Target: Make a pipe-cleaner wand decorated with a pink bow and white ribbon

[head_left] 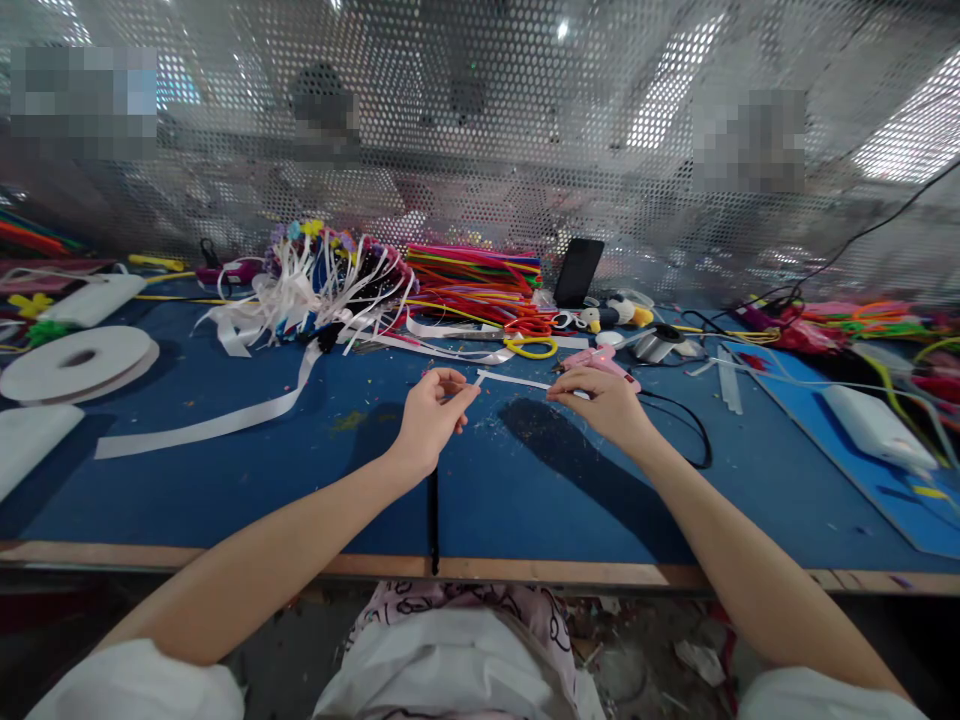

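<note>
A narrow white ribbon [516, 379] is stretched between my two hands above the blue work mat. My left hand [435, 415] pinches its left end, where the ribbon bends. The right end sits between the thumb and fingers of my right hand [600, 402]. Below my left hand a thin black strip [433, 520] runs down to the table edge; whether that hand holds it, I cannot tell. Just behind my right hand lies a pink glue gun [600, 362], partly covered by it. Yellow-handled scissors [532, 347] lie beyond the ribbon.
Ribbon-tied flower pieces [315, 285] are heaped at back left, beside stacked coloured pipe cleaners [476, 280]. A ribbon roll [79, 362] lies at left. A dark phone [579, 272] stands against the perforated metal screen [480, 130]. At right are a white box [877, 428] and cables.
</note>
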`<state>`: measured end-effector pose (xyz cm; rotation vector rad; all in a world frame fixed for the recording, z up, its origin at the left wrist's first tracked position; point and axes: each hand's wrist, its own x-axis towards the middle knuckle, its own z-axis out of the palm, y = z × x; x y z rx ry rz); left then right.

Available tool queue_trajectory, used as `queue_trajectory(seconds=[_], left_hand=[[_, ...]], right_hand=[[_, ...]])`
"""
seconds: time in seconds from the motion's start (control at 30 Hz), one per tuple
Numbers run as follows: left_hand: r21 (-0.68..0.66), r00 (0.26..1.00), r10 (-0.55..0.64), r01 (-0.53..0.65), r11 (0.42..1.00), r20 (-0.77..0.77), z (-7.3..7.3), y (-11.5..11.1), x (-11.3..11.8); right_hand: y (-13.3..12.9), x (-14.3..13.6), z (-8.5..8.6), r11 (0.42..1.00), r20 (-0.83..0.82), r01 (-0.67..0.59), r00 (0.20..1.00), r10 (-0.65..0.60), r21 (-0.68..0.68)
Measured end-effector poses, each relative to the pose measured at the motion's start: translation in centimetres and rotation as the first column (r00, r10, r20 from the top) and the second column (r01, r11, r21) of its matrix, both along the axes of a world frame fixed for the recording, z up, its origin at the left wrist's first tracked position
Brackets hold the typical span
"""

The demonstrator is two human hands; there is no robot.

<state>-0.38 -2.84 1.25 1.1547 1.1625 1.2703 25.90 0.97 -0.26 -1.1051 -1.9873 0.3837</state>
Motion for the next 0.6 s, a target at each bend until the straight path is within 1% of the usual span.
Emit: queue_trajectory(seconds=[0.1,0.2,0.27,0.33,0.43,0.5,0.53,0.57,0.6], left_hand=[[0.004,1.000,0.022,-0.022,1.000,0.008,0.2,-0.1,0.0],[-0.003,0.999,0.016,-0.016,1.000,0.038,0.2,0.0,0.0],[-0.005,0.998,0.012,-0.012,1.000,0.066,-0.1,0.1,0.0],[-0.003,0.995,0.006,-0.006,1.000,0.095,-0.4,0.2,0.1],[0.006,0.987,-0.027,0.026,1.000,0.156,-0.6,0.2,0.2],[-0.001,0.976,-0.051,0.052,0.999,0.212,-0.4,0.1,0.4],[-0.014,0.968,-0.068,0.074,0.997,0.242,-0.3,-0.1,0.5],[-0.030,0.959,-0.088,0.099,0.995,0.269,-0.1,-0.3,0.5],[-0.045,0.950,-0.111,0.129,0.991,0.292,0.2,-0.5,0.6]], right_hand=[[0.0,0.0,0.0,0.998,0.038,-0.060,0.997,0.060,0.004],[0.2,0.2,-0.1,0.993,0.175,-0.106,0.980,0.097,0.044],[0.3,0.4,-0.2,0.990,0.279,-0.118,0.956,0.093,0.077],[0.4,0.5,-0.3,0.991,0.314,-0.093,0.947,0.059,0.095],[0.1,0.3,-0.1,0.993,0.278,-0.002,0.960,-0.031,0.120],[-0.4,-0.5,0.2,0.990,0.225,0.055,0.971,-0.084,0.130],[-0.8,-1.0,0.3,0.991,0.192,0.071,0.977,-0.092,0.117],[-1.2,-1.7,0.4,0.995,0.147,0.072,0.986,-0.082,0.074],[-1.6,-2.5,0.5,0.998,0.087,0.059,0.995,-0.059,-0.001]])
